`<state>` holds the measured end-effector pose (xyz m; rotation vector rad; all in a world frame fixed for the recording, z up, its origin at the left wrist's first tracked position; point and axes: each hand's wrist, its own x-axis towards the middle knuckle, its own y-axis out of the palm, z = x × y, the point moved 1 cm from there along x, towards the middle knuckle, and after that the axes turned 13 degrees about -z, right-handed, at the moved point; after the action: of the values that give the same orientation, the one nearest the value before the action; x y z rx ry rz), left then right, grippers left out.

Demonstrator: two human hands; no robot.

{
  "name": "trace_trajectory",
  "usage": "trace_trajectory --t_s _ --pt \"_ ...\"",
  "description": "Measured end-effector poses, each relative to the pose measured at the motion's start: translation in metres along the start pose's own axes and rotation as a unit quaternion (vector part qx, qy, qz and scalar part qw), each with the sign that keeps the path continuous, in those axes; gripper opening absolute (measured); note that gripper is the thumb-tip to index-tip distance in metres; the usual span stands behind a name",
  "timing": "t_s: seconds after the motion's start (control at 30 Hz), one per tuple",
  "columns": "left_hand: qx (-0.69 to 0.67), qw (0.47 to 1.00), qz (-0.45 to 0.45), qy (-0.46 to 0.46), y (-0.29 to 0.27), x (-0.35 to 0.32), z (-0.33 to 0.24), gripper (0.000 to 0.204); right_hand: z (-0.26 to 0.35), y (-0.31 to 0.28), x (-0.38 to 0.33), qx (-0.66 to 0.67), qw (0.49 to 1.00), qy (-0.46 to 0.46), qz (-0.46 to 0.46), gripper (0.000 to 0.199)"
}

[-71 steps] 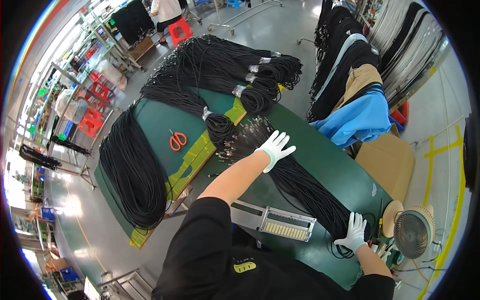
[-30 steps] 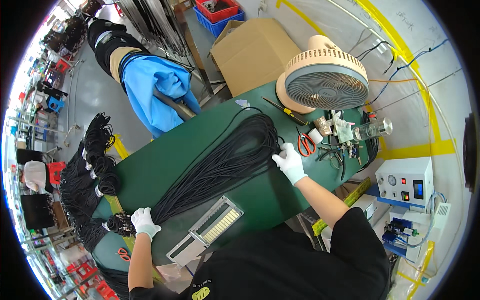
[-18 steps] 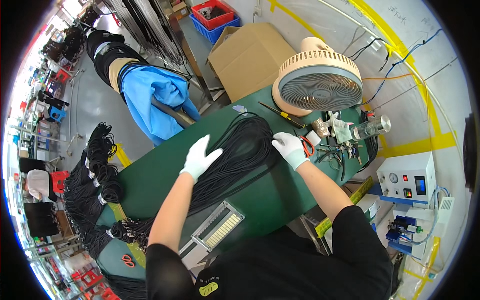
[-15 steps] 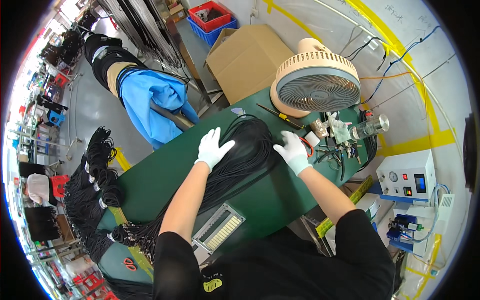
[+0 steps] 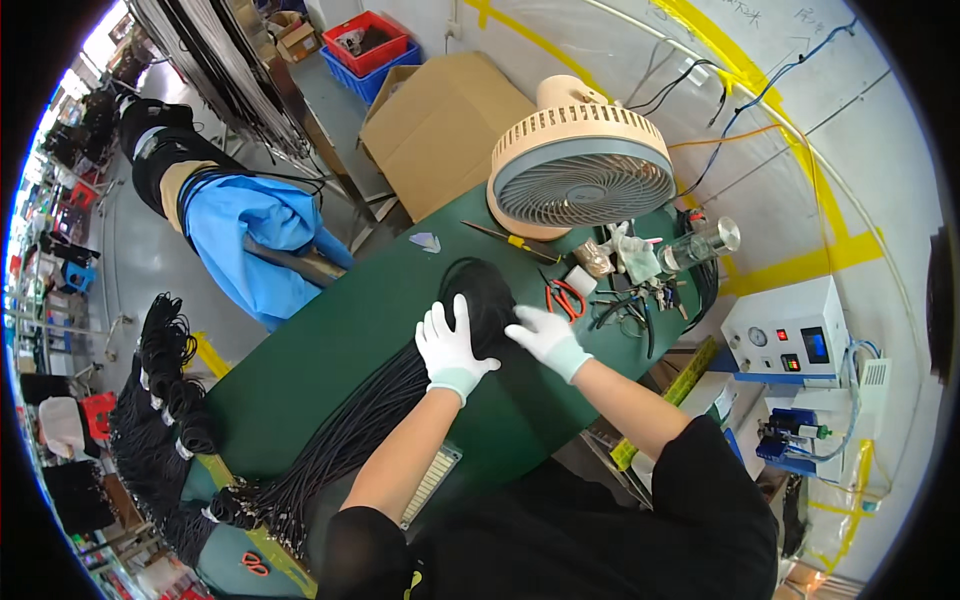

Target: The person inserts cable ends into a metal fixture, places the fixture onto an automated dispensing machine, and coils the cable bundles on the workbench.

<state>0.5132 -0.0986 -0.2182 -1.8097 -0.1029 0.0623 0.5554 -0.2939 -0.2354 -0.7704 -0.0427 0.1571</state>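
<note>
A thick bundle of black cables [image 5: 350,425] runs across the green table and bends into a rounded loop at its far end. My left hand [image 5: 450,345], in a white glove, rests on the bundle just short of the loop, fingers spread. On the loop's right side is my right hand [image 5: 548,340], also gloved, its fingers stretched toward the cables and slightly blurred. Red-handled pliers [image 5: 567,298] lie beyond that hand. Under my left forearm, a tray with pale strips [image 5: 432,485] is partly covered.
A beige and grey fan [image 5: 583,185] stands at the table's far side. Beside it are a screwdriver [image 5: 512,241], a glass jar [image 5: 700,246] and several hand tools. Coiled cables [image 5: 165,440] hang over the left end, near red scissors [image 5: 255,563]. A white machine [image 5: 790,335] stands right.
My hands have drawn closer together, the left sliding right onto the cables. The loop is narrower and the strands are gathered tighter. The whole view has shifted slightly.
</note>
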Motion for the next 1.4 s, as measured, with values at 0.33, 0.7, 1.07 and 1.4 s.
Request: trace_trajectory --t_s 0.33,0.7,1.07,1.4 --pt "-0.059 0.993 -0.101 0.032 0.025 -0.019 0.001 0.114 -0.06 -0.074 0.007 -0.178 0.94 0.038 -0.289 0.054" --pt "-0.054 0.99 -0.121 0.046 0.02 -0.019 -0.006 0.112 -0.071 -0.066 0.006 -0.122 0.942 -0.028 -0.311 0.054" --pt "-0.03 0.991 -0.119 0.059 0.019 -0.019 -0.009 0.118 -0.106 -0.151 -0.018 -0.092 0.917 0.027 -0.387 0.031" --pt "-0.026 0.989 -0.123 0.074 0.022 -0.016 -0.014 0.123 -0.139 -0.159 0.113 -0.155 0.898 -0.087 -0.403 0.041"
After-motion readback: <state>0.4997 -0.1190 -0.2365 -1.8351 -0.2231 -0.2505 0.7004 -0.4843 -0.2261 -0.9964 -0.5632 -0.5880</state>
